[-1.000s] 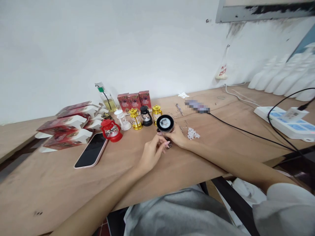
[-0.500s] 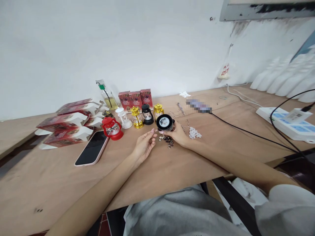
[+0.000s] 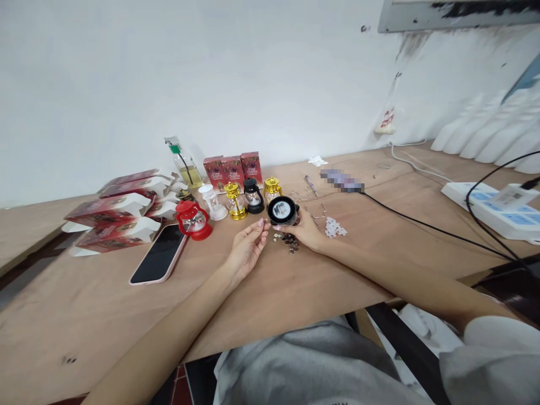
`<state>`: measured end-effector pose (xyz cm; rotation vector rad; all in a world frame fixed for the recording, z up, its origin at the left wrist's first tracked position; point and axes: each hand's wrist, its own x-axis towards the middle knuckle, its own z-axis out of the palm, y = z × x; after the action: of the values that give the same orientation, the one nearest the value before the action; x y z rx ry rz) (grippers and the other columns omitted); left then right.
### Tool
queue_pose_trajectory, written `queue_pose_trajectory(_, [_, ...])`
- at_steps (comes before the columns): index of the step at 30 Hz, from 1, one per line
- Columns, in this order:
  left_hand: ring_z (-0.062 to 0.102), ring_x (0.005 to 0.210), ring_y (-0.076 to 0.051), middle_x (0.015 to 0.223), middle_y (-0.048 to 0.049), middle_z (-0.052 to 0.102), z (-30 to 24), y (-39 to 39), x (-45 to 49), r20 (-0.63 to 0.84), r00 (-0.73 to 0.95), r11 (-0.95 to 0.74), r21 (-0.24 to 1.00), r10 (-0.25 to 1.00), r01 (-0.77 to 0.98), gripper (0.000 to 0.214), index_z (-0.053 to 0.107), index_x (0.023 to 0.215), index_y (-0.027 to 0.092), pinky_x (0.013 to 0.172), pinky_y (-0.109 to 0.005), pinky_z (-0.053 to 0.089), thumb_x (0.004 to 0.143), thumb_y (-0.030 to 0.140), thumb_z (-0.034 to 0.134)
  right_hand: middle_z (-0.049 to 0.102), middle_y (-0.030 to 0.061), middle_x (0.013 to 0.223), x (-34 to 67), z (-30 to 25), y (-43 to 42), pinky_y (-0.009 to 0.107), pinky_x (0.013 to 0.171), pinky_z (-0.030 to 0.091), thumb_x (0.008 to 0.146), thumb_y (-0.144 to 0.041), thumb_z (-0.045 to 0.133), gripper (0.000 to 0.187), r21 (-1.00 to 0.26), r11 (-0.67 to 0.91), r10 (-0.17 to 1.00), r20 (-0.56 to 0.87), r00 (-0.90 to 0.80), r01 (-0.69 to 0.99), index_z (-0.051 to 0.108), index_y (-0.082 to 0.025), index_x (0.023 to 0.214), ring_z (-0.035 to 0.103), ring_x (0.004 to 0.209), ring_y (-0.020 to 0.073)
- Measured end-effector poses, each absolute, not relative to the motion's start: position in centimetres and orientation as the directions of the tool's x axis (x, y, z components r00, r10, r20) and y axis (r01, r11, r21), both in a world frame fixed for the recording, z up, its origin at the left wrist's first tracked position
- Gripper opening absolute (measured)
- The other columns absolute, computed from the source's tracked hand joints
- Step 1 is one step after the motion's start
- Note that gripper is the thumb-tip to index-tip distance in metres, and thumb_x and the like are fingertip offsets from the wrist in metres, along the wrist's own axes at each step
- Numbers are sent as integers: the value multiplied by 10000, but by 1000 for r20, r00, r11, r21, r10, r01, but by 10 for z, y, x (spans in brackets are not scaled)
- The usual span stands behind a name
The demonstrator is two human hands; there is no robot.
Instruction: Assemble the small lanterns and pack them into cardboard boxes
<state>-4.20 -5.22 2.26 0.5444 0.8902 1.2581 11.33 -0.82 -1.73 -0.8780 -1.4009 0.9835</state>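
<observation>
My right hand (image 3: 307,229) is wrapped round a black mini lantern (image 3: 282,210), tipped so that its round underside with a pale disc inside faces me. Close by on the left, my left hand (image 3: 250,243) has thumb and forefinger pinched together near the lantern's rim; whatever is between them is too small to make out. Just below both hands lies a pile of small dark and shiny round pieces (image 3: 291,242). Behind them stand a gold lantern (image 3: 237,202), a second black lantern (image 3: 253,198), a white lantern (image 3: 213,203) and a red lantern (image 3: 193,221).
A phone (image 3: 158,256) lies left of my hands, beside several open red boxes (image 3: 112,208). Three upright red boxes (image 3: 232,169) and a bottle (image 3: 189,173) stand at the back. White pieces (image 3: 335,227), a screwdriver (image 3: 310,184) and a cabled power strip (image 3: 491,211) are to the right.
The view has shifted very slightly. Both hands keep nearly the same pose, and the lantern stays in my right hand.
</observation>
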Motion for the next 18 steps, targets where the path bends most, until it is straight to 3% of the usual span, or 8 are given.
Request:
queue_pose_trajectory(6, [493, 433, 2, 684, 27, 642, 22, -55, -43, -249, 66, 245, 810, 966, -532, 34, 665, 805, 127, 422, -92, 430, 800, 94, 655, 672, 47, 953, 113, -15, -11, 431, 919, 462, 478, -365, 856, 584, -941, 338, 936, 339, -98, -24, 561, -193, 951, 621, 965, 233])
queue_pose_trajectory(10, [376, 377, 19, 645, 54, 607, 23, -55, -45, -211, 112, 238, 812, 971, -533, 134, 653, 800, 139, 352, -86, 304, 710, 162, 750, 668, 51, 972, 113, -16, -10, 427, 928, 462, 485, -361, 855, 574, -936, 349, 929, 351, -117, -32, 558, -193, 946, 622, 974, 230])
queue_pose_trajectory(18, [359, 380, 19, 622, 57, 585, 31, -54, -46, -218, 81, 223, 782, 973, -582, 105, 647, 802, 131, 356, -88, 298, 716, 98, 696, 664, 44, 978, 114, -19, -8, 417, 932, 459, 505, -358, 845, 551, -927, 374, 920, 371, -126, -5, 558, -203, 949, 617, 984, 226])
